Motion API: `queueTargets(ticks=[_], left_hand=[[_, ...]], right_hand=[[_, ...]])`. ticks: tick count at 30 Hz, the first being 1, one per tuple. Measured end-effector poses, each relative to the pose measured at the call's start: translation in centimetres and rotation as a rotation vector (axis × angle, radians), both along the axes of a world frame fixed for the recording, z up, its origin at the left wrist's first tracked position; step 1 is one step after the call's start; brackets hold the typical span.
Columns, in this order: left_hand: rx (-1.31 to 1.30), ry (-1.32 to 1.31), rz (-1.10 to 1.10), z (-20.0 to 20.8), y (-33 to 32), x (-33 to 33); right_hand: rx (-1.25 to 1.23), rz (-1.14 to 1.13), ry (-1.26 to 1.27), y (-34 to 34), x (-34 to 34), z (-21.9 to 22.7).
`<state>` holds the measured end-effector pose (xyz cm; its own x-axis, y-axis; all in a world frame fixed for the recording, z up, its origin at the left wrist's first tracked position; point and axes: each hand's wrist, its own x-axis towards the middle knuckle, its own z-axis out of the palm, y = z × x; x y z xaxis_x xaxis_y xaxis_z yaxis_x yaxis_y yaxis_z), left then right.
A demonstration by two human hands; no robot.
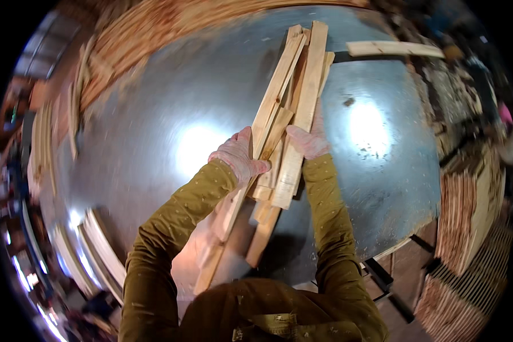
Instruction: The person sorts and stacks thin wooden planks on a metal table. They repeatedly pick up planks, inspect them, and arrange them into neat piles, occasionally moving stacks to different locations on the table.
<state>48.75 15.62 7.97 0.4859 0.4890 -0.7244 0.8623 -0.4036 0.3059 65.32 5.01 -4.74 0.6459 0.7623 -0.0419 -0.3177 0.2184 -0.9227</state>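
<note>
Nearest the body, both elbows bend outward and the forearms, in olive-brown sleeves [182,205], angle inward to meet over the table [211,85], probably so that pressure comes evenly from either side. Between them, the near ends of a bundle of wooden slats [306,94] splay toward the torso, uneven in length. Farther up, the left hand [238,154] holds the bundle's left edge, thumb laid across the wood; the right hand [309,141] clasps the right edge, its thumb on a wide slat and its fingers down the outer side. This squeeze likely keeps loose, crossing pieces together; whether any are lifted, I cannot tell. The far ends point away over the metal surface. Beyond, a single plank [394,49] lies crosswise at the right, and long boards [154,28] line the far edge.
</note>
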Motion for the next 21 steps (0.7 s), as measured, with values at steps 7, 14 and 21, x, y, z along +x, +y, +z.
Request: queueTargets(ticks=[7,14,21], left_hand=[[-0.303,-0.621,0.949,-6.8,-4.0,-23.5],[0.214,-0.088,1.206,-3.4,-6.2,-37.6],[0.159,-0.647,1.574,-3.8,-3.6,-47.9]], right_hand=[[0.008,0.501,0.211,0.6,-13.2,0.5],[-0.461,0.136,-1.360,1.3,-27.8,8.2],[-1.046,0.427,-1.193,2.8,-33.5,7.8]])
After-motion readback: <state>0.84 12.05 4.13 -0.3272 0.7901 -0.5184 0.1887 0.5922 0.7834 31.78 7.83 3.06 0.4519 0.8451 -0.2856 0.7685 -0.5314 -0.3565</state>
